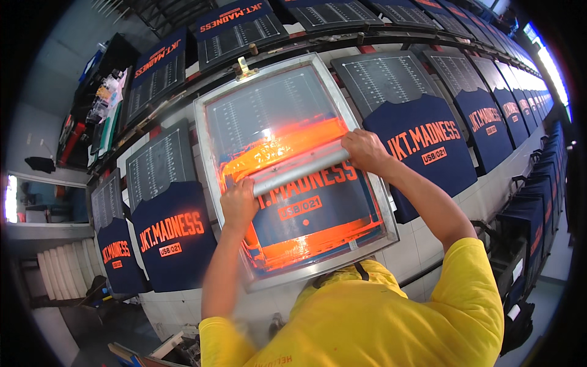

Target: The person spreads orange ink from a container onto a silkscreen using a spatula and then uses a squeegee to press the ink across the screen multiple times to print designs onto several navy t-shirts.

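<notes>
Both of my hands grip a long squeegee (301, 167) with a silvery rounded handle, one at each end. My left hand (239, 205) closes round its left end, and my right hand (365, 150) wraps the right end, slightly farther away. The squeegee lies across the mesh of a metal-framed printing screen (386, 219). Bright orange ink (287, 144) is heaped along its far side, and more orange ink (306, 243) streaks the near end of the mesh. Through the screen show orange lettering and a navy garment piece (333, 223). The squeegee's blade edge is hidden.
Navy garment pieces with orange print lie on dark ruled boards to the left (171, 235) and right (425, 144). A metal clamp (244, 68) stands at the screen's far edge. Another row of boards (238, 40) runs behind. Dark panels (532, 208) line the right side.
</notes>
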Motion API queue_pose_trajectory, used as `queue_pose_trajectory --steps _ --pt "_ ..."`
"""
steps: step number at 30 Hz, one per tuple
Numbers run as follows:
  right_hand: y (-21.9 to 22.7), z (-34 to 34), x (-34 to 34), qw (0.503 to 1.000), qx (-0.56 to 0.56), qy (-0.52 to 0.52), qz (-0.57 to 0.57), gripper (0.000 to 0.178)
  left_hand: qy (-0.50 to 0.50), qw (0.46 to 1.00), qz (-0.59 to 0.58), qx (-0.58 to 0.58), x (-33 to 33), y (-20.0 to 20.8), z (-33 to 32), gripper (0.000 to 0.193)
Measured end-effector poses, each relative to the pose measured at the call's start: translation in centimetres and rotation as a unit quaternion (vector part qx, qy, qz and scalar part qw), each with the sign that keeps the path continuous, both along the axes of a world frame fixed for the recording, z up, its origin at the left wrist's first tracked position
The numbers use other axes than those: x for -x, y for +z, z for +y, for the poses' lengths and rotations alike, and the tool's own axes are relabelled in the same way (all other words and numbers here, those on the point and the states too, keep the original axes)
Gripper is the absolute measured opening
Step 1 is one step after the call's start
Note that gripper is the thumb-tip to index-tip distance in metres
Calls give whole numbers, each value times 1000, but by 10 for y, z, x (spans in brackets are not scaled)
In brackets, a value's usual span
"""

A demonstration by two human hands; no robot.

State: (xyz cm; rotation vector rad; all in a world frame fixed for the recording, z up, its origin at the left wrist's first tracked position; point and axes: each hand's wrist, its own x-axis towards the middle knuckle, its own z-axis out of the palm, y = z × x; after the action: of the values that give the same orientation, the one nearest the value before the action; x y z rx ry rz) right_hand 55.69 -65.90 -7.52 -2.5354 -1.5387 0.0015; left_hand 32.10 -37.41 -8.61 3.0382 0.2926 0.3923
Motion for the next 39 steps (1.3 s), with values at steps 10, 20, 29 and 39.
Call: queue_pose_trajectory --steps 10,20,29,39 --pt "28 19 -16 1000 23 -6 -2 16 15 997 70 37 -15 40 21 15" --pt "23 -66 122 992 -114 44 -8 21 18 999 -2 40 128 40 -65 30" --pt "14 -104 192 995 -98 23 12 27 -3 999 -34 30 187 11 -109 26" --pt "-5 -58 150 996 -81 15 -27 24 -17 998 -65 2 141 -3 -56 32"
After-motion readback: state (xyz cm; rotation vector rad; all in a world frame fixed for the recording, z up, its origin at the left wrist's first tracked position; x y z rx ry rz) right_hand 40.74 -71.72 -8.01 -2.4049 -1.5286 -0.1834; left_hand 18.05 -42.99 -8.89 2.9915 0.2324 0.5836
